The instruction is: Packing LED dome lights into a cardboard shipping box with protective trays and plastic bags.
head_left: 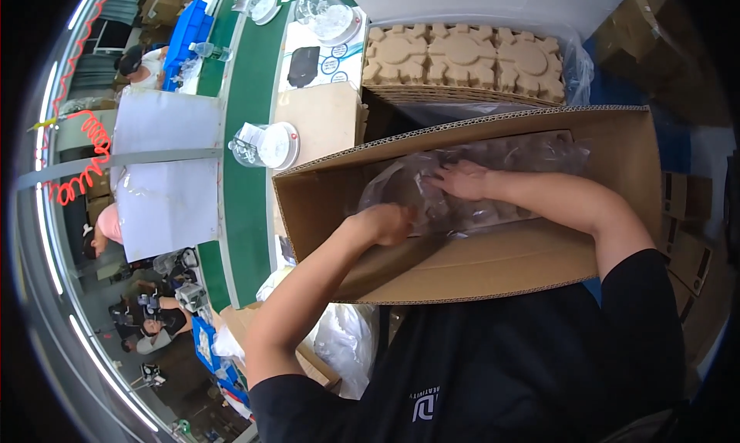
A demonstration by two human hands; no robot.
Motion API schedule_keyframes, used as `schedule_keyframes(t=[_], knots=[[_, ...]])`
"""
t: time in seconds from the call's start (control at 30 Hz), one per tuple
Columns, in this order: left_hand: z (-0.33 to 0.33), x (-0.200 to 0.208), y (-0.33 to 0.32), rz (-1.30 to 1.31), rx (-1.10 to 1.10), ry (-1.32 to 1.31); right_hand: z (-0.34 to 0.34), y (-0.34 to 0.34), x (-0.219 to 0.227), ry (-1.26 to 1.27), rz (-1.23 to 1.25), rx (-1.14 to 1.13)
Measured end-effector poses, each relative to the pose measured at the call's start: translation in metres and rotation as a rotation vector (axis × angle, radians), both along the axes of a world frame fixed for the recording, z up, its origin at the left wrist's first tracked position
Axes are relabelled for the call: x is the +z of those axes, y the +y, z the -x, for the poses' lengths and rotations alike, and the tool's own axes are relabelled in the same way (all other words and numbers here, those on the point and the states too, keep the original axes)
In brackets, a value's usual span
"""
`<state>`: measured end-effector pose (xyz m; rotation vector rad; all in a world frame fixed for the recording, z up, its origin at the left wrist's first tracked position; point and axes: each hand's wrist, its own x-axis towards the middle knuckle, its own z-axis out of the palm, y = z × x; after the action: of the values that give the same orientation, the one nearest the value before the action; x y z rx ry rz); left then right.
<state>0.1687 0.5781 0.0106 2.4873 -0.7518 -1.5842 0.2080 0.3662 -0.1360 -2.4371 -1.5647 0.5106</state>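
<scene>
A long, open cardboard box (pixel 493 262) stands right in front of me, and both my forearms reach down into it. Inside lies a crumpled clear plastic bag (pixel 539 154), spread over something brownish that is hard to make out through the film. My right hand (pixel 462 179) rests on the bag with its fingers stretched out. Nearer to me and further left, my left hand (pixel 391 223) is curled closed at the bag's near left part. Its fingertips are slightly blurred, so what they pinch cannot be seen.
Moulded pulp trays (pixel 462 58) are stacked beyond the box, with plastic film beside them. On the left, a green bench (pixel 250 204) carries clear-domed items on white round bases (pixel 277 145). A white plastic bag (pixel 343 343) is by my left elbow; cartons (pixel 686 196) stand right. Other people work further left.
</scene>
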Motion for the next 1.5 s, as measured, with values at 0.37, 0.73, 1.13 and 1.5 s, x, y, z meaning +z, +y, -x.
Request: schedule_keyframes(t=[0.37,0.73,1.13,1.5], knots=[[-0.017,0.098,0.035,-0.286,-0.030,-0.335,-0.028,-0.023,-0.015,0.005,0.053,-0.099],[-0.020,-0.046,0.060,-0.330,-0.060,-0.292,-0.041,-0.021,-0.026,0.007,-0.047,-0.157],[-0.006,-0.021,0.058,-0.487,0.053,-0.524,-0.047,-0.002,-0.001,0.186,0.174,-0.121],[-0.020,0.057,-0.022,-0.398,-0.226,0.115,-0.029,0.017,0.052,0.187,0.071,-0.176]])
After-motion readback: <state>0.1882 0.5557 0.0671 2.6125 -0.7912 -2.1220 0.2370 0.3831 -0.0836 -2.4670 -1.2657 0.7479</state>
